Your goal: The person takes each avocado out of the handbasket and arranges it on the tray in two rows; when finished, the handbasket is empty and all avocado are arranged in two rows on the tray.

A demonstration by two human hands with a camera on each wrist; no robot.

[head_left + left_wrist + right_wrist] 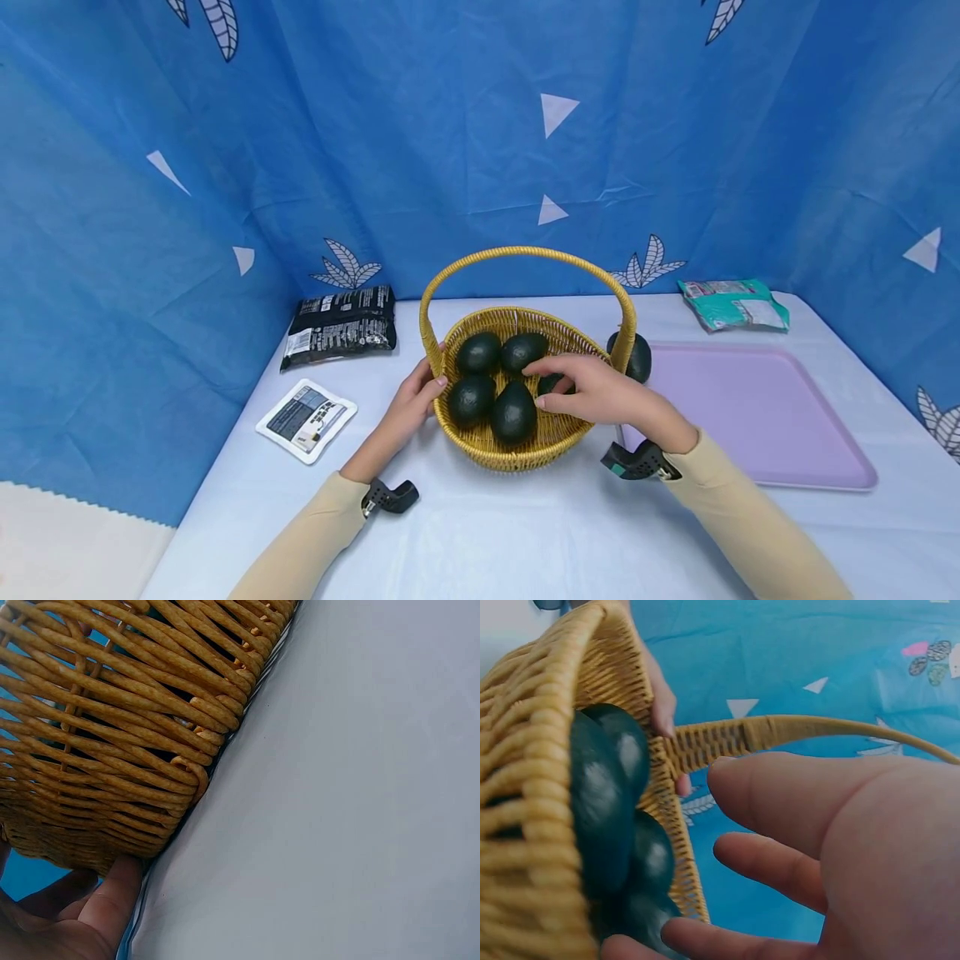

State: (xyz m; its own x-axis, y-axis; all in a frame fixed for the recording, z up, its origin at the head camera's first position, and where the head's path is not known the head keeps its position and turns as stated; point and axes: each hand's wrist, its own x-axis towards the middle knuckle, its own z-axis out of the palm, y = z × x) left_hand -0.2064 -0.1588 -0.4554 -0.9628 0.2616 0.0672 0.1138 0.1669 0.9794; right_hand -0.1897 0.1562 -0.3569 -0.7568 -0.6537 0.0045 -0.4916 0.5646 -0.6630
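A yellow wicker basket (495, 461) with a tall arched handle stands on the white table, holding several dark green avocados (514, 412). My left hand (415, 398) grips the basket's left side by the foot of the handle; in the left wrist view its fingers (112, 900) touch the lower wicker wall. Over the basket's right half hovers my right hand (592, 390), fingers spread and slightly bent, with nothing between them in the right wrist view. Beneath it, one avocado (551, 384) is partly hidden. Another avocado (639, 360) lies outside, behind the handle's right foot.
To the right of the basket lies a light purple tray (757, 417), with a green packet (735, 304) behind it. At the left are a black packet (341, 325) and a white flat package (307, 421). A blue patterned cloth (465, 150) hangs behind the table.
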